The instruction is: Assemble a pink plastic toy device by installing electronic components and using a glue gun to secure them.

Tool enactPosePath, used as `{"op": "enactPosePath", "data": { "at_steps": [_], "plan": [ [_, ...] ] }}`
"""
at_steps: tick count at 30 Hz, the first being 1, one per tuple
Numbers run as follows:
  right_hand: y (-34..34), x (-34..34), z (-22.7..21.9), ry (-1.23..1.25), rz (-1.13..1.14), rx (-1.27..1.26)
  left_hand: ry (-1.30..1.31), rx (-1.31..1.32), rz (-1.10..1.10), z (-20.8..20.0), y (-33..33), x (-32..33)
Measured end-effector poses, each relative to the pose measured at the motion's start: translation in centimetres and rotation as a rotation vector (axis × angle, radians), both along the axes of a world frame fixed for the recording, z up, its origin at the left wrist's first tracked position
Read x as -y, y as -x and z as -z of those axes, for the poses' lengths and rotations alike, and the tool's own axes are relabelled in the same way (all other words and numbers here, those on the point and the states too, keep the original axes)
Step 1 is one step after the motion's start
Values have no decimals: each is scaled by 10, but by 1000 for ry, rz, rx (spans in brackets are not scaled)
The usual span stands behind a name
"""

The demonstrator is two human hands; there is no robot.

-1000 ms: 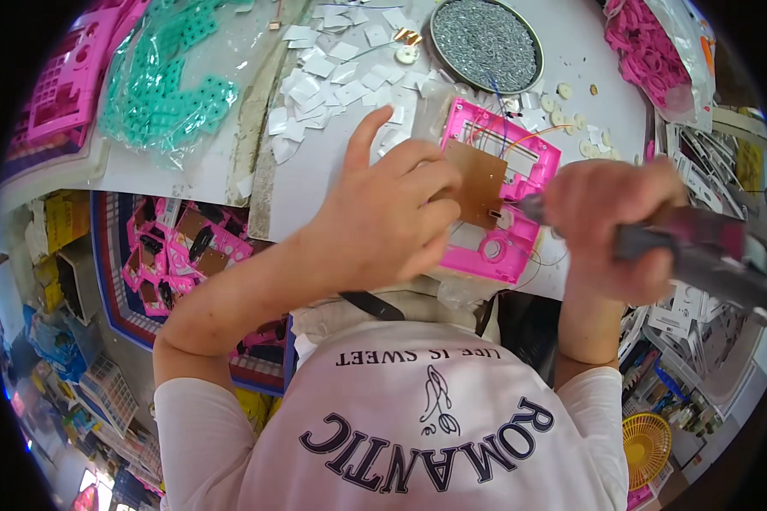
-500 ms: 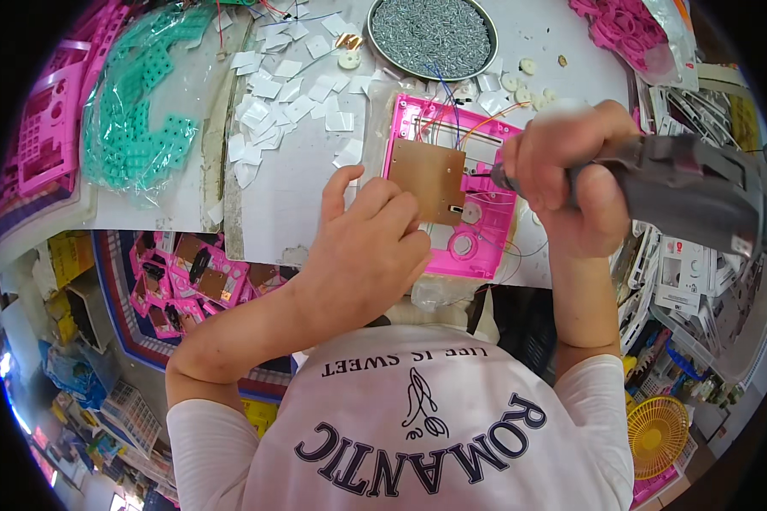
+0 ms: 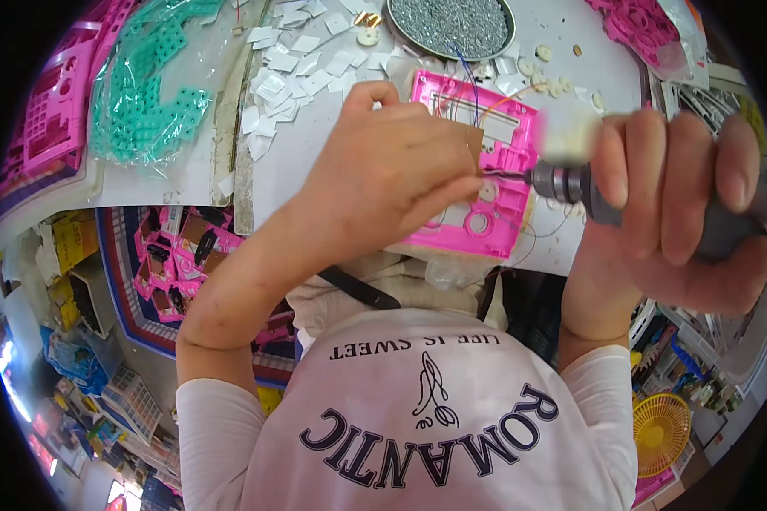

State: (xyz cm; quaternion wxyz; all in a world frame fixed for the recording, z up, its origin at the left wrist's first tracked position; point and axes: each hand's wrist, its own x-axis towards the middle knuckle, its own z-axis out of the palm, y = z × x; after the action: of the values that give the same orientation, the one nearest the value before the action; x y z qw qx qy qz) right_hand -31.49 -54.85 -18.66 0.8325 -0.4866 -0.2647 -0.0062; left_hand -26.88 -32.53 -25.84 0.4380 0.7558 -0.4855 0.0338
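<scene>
A pink plastic case (image 3: 496,230) lies open on the table in front of me, with thin wires and a brown circuit board (image 3: 474,140) inside. My left hand (image 3: 392,166) is over the board and hides most of it. Its fingers are curled together, thumb and fingertips close to the tip of a screwdriver bit; whatever they pinch is too small to make out. My right hand (image 3: 669,192) is wrapped around a dark power screwdriver (image 3: 562,183), held nearly level with its bit pointing left above the case.
A round pan of screws (image 3: 452,25) stands behind the case. White square pieces (image 3: 302,64) are scattered to its left, beside bagged green parts (image 3: 153,111). Small cream discs (image 3: 544,53) and bagged pink parts (image 3: 635,30) are at the right. A crate of pink assemblies (image 3: 175,264) stands below the table.
My right hand has drawn the screwdriver back to the right and nearer. My left hand has moved up and right over the board, its fingertips now by the bit. The view has shifted slightly.
</scene>
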Motion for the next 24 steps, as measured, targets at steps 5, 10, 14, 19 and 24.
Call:
{"op": "enactPosePath", "data": {
  "at_steps": [5, 10, 14, 19, 24],
  "plan": [
    [-2, 1, 0, 4, -35, -5, -92, -64, 37, 0, -9, -33],
    [6, -14, 0, -22, -50, 14, -106, 30, -124, 0, 22, -18],
    [4, -23, 1, -6, -62, 14, -44, -8, -155, 4, 28, -20],
    [5, -31, 8, 28, -34, 6, 9, -135, -151, 11, 31, -24],
    [-3, -42, -6, 227, -29, -27, -37, -13, -222, 17, 30, -27]
  ]
}}
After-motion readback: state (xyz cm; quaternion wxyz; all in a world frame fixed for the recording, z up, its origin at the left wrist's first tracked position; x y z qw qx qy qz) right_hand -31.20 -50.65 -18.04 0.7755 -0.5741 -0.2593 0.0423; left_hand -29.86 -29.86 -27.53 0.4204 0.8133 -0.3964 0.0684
